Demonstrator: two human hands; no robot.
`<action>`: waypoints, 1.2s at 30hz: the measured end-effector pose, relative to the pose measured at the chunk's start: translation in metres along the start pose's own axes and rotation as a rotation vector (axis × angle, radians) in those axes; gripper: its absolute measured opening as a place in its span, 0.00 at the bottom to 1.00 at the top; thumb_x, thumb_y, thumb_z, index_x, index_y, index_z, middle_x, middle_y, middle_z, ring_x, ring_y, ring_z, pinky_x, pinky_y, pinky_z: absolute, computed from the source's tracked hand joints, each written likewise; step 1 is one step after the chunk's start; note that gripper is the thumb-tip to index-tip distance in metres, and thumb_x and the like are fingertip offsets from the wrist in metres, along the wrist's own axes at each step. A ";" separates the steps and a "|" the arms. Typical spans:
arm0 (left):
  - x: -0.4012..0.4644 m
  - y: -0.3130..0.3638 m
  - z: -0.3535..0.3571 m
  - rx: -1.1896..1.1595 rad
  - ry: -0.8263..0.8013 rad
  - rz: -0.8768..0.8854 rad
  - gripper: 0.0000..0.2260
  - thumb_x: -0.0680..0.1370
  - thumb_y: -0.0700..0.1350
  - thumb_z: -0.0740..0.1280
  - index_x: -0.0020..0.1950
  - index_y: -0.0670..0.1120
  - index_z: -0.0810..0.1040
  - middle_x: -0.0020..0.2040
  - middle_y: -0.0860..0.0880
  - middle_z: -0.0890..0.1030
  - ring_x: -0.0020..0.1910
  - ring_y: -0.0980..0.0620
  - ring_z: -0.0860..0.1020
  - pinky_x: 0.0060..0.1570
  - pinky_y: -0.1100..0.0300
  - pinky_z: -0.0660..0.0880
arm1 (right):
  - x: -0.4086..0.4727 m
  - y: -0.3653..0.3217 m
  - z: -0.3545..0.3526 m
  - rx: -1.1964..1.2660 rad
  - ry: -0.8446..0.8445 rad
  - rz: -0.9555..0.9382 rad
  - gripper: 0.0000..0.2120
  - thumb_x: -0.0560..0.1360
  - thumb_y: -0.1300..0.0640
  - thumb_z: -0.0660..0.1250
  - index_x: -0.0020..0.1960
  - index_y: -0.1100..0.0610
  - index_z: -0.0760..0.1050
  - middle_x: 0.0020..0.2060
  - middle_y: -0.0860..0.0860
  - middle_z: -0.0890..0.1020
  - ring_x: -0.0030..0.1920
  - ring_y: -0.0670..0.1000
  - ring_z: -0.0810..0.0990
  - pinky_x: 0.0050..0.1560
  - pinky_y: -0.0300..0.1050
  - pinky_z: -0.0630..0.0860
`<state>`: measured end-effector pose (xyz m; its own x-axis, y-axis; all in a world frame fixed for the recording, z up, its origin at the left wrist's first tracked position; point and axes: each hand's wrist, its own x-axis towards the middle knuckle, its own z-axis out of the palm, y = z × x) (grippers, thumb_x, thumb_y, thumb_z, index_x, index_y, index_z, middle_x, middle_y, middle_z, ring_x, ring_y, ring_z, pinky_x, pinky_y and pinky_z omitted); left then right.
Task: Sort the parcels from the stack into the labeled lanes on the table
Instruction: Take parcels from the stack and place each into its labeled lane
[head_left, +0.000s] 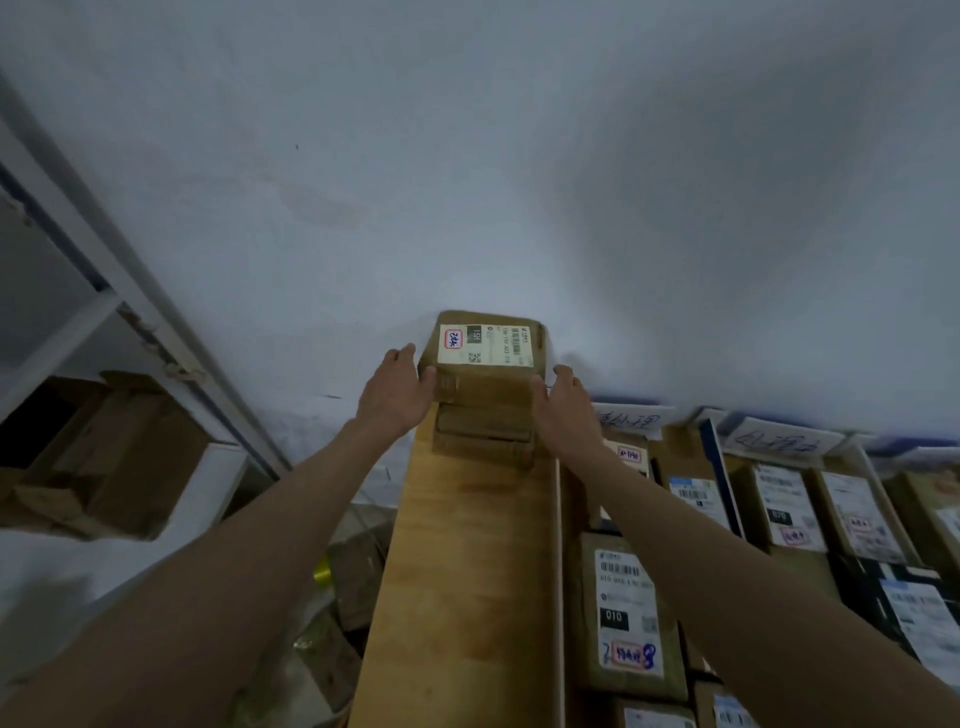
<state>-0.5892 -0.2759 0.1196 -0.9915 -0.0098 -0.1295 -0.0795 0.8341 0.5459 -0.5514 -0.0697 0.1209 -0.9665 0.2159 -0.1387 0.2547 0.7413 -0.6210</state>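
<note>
Flanking the top parcel (485, 358), both hands (397, 392) on its side edges.

The wooden lane (467, 571) lies bare up to the box stack (485, 410) against the wall (519, 182); parcels (626, 613) crowd the right-hand lanes.
</note>
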 end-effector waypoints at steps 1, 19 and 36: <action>0.004 -0.001 0.005 -0.063 -0.016 0.001 0.22 0.84 0.50 0.56 0.75 0.41 0.64 0.71 0.41 0.70 0.69 0.42 0.69 0.66 0.49 0.68 | 0.005 -0.001 0.004 0.036 -0.021 0.016 0.22 0.84 0.46 0.50 0.70 0.60 0.64 0.64 0.59 0.74 0.62 0.58 0.75 0.61 0.58 0.75; -0.116 -0.001 -0.034 -0.283 0.023 0.068 0.19 0.78 0.61 0.64 0.59 0.47 0.76 0.52 0.52 0.78 0.49 0.53 0.77 0.48 0.59 0.72 | -0.062 0.009 -0.046 0.323 -0.034 0.037 0.14 0.80 0.57 0.64 0.64 0.59 0.77 0.55 0.54 0.83 0.55 0.52 0.80 0.57 0.46 0.79; -0.244 0.018 0.019 -0.121 -0.279 0.140 0.14 0.77 0.59 0.68 0.47 0.49 0.80 0.38 0.55 0.81 0.35 0.62 0.78 0.31 0.66 0.71 | -0.212 0.060 -0.063 0.246 -0.035 0.004 0.22 0.83 0.50 0.58 0.73 0.59 0.67 0.63 0.54 0.78 0.60 0.52 0.77 0.56 0.40 0.70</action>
<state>-0.3471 -0.2484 0.1452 -0.9287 0.2658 -0.2588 0.0276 0.7452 0.6663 -0.3293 -0.0314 0.1615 -0.9671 0.1930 -0.1659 0.2476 0.5627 -0.7887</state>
